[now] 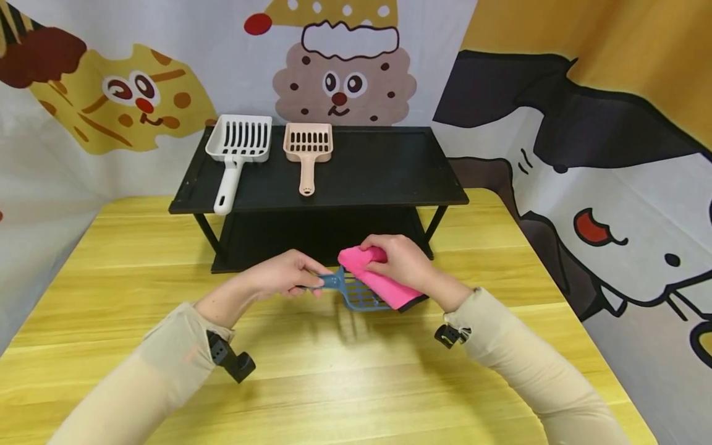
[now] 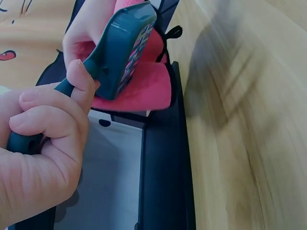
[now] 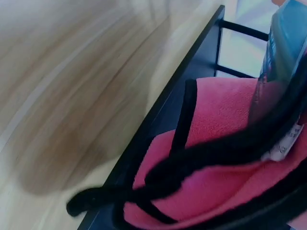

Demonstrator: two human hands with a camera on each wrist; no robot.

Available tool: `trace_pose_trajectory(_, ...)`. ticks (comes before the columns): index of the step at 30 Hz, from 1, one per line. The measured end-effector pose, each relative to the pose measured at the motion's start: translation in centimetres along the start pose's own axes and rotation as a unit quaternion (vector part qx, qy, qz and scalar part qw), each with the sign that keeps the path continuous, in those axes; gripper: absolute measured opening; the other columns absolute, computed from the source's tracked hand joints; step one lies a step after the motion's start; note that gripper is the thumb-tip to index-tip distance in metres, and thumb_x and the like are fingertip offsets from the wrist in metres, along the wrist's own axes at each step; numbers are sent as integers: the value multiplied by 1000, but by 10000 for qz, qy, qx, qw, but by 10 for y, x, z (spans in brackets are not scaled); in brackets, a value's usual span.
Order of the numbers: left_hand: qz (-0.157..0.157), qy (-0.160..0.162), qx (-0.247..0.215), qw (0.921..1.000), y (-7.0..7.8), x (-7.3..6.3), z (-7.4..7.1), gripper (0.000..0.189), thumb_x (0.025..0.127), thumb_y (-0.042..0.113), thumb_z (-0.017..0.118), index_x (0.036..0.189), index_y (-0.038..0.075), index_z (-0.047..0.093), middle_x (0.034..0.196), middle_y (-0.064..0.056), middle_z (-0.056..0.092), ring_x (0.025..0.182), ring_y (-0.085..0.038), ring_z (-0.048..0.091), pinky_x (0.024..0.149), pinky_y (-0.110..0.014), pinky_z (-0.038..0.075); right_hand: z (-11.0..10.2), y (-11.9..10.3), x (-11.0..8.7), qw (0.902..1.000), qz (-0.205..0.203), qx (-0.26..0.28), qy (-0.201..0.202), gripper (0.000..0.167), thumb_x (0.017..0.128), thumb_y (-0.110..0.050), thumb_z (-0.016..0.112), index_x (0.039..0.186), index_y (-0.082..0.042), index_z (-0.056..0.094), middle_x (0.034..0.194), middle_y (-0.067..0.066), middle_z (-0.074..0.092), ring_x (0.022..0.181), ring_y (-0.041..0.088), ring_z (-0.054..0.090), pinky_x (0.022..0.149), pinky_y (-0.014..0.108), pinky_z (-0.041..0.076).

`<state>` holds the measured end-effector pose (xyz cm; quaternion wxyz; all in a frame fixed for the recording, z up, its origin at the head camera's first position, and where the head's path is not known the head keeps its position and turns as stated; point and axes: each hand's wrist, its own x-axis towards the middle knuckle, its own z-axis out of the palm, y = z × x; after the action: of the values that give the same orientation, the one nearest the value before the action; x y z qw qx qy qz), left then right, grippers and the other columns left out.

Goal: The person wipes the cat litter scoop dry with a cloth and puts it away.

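A blue slotted litter scoop [image 1: 364, 295] is held above the table in the head view, its handle to the left. My left hand [image 1: 286, 275] grips the handle; in the left wrist view the fingers [image 2: 50, 112] curl round it. In my right hand [image 1: 403, 262] is a pink cloth [image 1: 384, 284] with black edging, pinched between thumb and fingers and draped over the scoop's basket. The right wrist view shows the cloth [image 3: 220, 105] folded against the scoop [image 3: 288, 38], with a black loop and a white label. Part of the basket is hidden under the cloth.
Behind the hands stands a black two-tier rack [image 1: 384, 179]. On its upper shelf lie a white litter scoop [image 1: 236, 151] and a smaller beige-pink one [image 1: 308, 154]. Under the hands is a wood-grain table [image 1: 334, 383]. A cartoon-print curtain [image 1: 222, 37] hangs behind.
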<state>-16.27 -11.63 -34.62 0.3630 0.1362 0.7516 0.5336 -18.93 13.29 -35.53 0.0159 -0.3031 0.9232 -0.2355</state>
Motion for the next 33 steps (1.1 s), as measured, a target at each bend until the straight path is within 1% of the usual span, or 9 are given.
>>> trace_pose_trajectory(4, -36, 74, -25, 10000, -2, -4, -4, 31, 94, 7, 52, 121, -5, 59, 71, 2, 62, 44, -7, 31, 45, -18, 23, -4, 9, -3, 9999, 72, 16, 96, 26, 79, -12, 74, 104, -9, 67, 99, 7, 69, 77, 17, 57, 71, 28, 48)
trace_pose_trajectory(9, -133, 39, -164, 9998, -8, -7, -6, 32, 94, 9, 52, 122, -5, 58, 70, 4, 61, 45, -6, 31, 45, -18, 23, -8, 20, -8, 9989, -155, 111, 429, 21, 78, -6, 73, 98, -6, 66, 95, 11, 69, 76, 19, 56, 70, 31, 49)
trace_pose_trajectory(11, -159, -14, -293, 9994, -12, -7, -7, 33, 95, 10, 52, 124, -5, 56, 70, 4, 60, 45, -6, 31, 46, -18, 24, -9, 23, -9, 9984, -145, 125, 524, 19, 79, -6, 73, 97, -6, 66, 94, 11, 69, 76, 20, 56, 70, 31, 49)
trace_pose_trajectory(16, -155, -276, -917, 9953, -24, -11, -13, 36, 98, 12, 46, 127, -9, 48, 72, 4, 56, 46, -3, 31, 45, -16, 25, -19, 32, -12, 9963, 342, 304, 725, 20, 80, -7, 72, 99, -5, 65, 95, 12, 68, 75, 22, 55, 69, 32, 48)
trace_pose_trajectory(20, -223, -376, -1423, 9889, -34, -13, -19, 35, 101, 12, 36, 127, -10, 42, 69, 5, 52, 46, -1, 33, 44, -13, 27, -27, 33, -14, 9903, 570, 493, 1165, 22, 79, -4, 72, 100, -2, 64, 96, 15, 68, 75, 23, 56, 69, 32, 48)
trace_pose_trajectory(22, -326, -283, -1520, 9874, -37, -12, -21, 34, 102, 13, 33, 125, -9, 44, 67, 6, 50, 46, 0, 33, 44, -13, 27, -30, 30, -15, 9868, 589, 586, 1393, 23, 79, -4, 72, 100, 0, 64, 95, 16, 68, 74, 23, 56, 67, 30, 48)
trace_pose_trajectory(24, -442, -106, -1573, 9865, -40, -11, -22, 31, 102, 14, 33, 120, -6, 48, 65, 7, 48, 46, 0, 33, 44, -12, 27, -31, 23, -16, 9838, 570, 611, 1588, 23, 79, -4, 72, 100, -1, 64, 93, 16, 67, 72, 22, 55, 65, 27, 47)
trace_pose_trajectory(28, -656, 239, -1857, 9801, -41, -6, -20, 27, 100, 13, 33, 110, -3, 53, 59, 9, 43, 45, 1, 32, 43, -11, 25, -29, 4, -18, 9823, 435, 615, 1716, 23, 79, -7, 73, 99, -2, 64, 89, 13, 67, 69, 20, 53, 62, 25, 46)
trace_pose_trajectory(33, -777, 241, -2265, 9706, -35, 4, -10, 23, 99, 10, 30, 105, -3, 49, 54, 9, 40, 43, 2, 31, 41, -10, 24, -16, -19, -17, 9851, 160, 326, 1681, 24, 78, -12, 75, 98, -4, 64, 89, 11, 68, 68, 18, 54, 62, 28, 49)
